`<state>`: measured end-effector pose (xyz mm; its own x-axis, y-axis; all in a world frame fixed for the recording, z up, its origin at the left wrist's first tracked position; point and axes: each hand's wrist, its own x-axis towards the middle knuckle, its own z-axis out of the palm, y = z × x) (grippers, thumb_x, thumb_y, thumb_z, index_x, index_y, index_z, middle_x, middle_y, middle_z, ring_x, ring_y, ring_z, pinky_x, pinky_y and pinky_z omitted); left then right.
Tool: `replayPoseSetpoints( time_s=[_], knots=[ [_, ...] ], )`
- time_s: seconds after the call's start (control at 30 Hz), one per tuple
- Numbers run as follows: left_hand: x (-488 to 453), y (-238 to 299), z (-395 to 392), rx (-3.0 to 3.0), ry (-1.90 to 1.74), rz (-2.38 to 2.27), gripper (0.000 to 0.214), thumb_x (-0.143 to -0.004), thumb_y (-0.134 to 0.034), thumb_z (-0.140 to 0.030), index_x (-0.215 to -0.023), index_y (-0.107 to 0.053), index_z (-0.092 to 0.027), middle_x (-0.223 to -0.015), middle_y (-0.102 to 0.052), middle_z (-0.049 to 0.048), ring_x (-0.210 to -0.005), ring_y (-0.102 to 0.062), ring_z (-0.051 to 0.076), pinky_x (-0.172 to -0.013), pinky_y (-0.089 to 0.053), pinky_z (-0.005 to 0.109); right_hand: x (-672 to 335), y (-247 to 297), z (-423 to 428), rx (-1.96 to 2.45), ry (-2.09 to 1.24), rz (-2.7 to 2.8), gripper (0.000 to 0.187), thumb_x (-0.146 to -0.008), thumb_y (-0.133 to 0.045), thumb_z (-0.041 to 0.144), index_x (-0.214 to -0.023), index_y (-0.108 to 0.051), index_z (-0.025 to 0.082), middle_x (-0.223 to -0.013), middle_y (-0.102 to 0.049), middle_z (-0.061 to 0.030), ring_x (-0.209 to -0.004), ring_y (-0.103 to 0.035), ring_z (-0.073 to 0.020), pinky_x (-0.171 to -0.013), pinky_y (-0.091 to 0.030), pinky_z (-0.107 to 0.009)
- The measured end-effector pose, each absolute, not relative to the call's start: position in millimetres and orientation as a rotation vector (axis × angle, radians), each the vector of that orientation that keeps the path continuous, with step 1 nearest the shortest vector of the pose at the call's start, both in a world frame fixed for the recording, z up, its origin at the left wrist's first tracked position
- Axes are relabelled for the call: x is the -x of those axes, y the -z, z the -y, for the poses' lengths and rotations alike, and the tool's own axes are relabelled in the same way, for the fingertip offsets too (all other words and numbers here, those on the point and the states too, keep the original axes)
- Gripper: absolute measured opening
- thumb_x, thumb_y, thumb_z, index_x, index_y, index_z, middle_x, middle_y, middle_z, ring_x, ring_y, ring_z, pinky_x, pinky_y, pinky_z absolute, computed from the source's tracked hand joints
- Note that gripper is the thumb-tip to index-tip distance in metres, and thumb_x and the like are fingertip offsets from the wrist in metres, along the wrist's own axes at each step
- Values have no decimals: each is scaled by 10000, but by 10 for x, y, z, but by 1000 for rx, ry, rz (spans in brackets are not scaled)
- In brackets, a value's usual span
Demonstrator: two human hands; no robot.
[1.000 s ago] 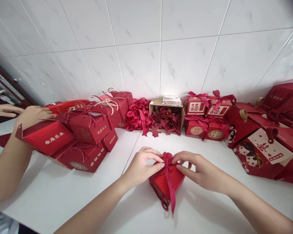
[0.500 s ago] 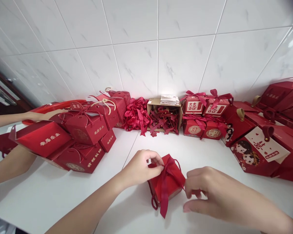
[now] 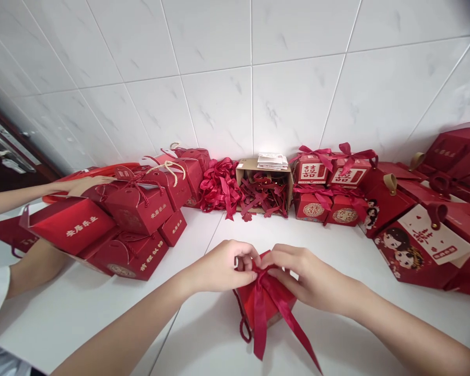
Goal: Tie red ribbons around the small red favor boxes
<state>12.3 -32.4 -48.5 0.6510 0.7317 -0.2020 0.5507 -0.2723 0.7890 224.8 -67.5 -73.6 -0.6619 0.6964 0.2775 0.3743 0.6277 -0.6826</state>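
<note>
A small red gift box point(image 3: 248, 308) stands on the white table in front of me, with a twisted red cord at its left side. Across its top lies a dark red satin ribbon point(image 3: 260, 324), knotted at the top, both tails hanging down the near side. My left hand point(image 3: 229, 266) pinches the ribbon left of the knot, thumb and fingers closed. From the other side my right hand point(image 3: 297, 269) pinches the ribbon's loop at the knot. The fingers partly hide the bow's loops and the box's far edge.
Stacked red gift boxes point(image 3: 139, 209) stand at the left, where a co-worker's arms point(image 3: 43, 263) reach in. Against the tiled wall lie a ribbon heap point(image 3: 221, 188) and a cardboard box point(image 3: 290, 180) of dark red pieces. Ribbon-tied boxes point(image 3: 313, 206) and larger boxes point(image 3: 419, 250) fill the right.
My right hand has moved left and up from beside the box to the knot and taken hold of the ribbon there. A second ribbon tail now hangs toward the lower right.
</note>
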Motion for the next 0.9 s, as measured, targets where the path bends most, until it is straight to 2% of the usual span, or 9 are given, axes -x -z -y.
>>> replayPoseSetpoints(
  time_s=[0.13, 0.27, 0.47, 0.67, 0.9],
  knots=[
    [-101, 485, 269, -2017, -243, -998, 156, -735, -552, -178, -861, -643, -174, -751, -607, -9, -704, -544, 124, -653, -435, 227, -2278, 825, 668, 678, -448, 2640, 374, -913, -480, 104, -1216, -612, 281, -978, -556, -79, -872, -530, -192, -747, -451, -300],
    [-67, 461, 207, -2046, -226, -991, 145, -739, -553, -170, -844, -652, -162, -768, -619, 6, -723, -551, 132, -665, -437, 233, -2284, 857, 648, 656, -209, 2749, 385, -910, -533, 183, -1255, -592, 341, -896, -521, -61, -823, -472, -201, -728, -412, -323],
    [-27, 407, 172, -2034, -172, -968, 130, -756, -537, -151, -828, -645, -165, -755, -607, -2, -717, -537, 121, -677, -436, 224, -2339, 887, 609, 575, -270, 2679, 403, -872, -520, 96, -1184, -654, 313, -829, -484, -50, -780, -428, -179, -703, -384, -288],
    [-50, 379, 206, -2098, -24, -958, 123, -811, -492, -182, -859, -604, -194, -780, -579, -11, -725, -502, 118, -657, -402, 224, -2377, 900, 575, 512, -411, 2622, 439, -833, -504, 29, -1152, -679, 275, -906, -514, -63, -853, -454, -176, -751, -403, -278],
    [-75, 347, 225, -2247, 76, -1017, 106, -793, -552, -227, -897, -539, -218, -839, -492, -16, -753, -476, 129, -669, -382, 235, -2373, 932, 551, 468, -468, 2563, 442, -822, -522, 15, -1131, -687, 284, -934, -525, -63, -884, -484, -176, -767, -433, -287]
  ],
)
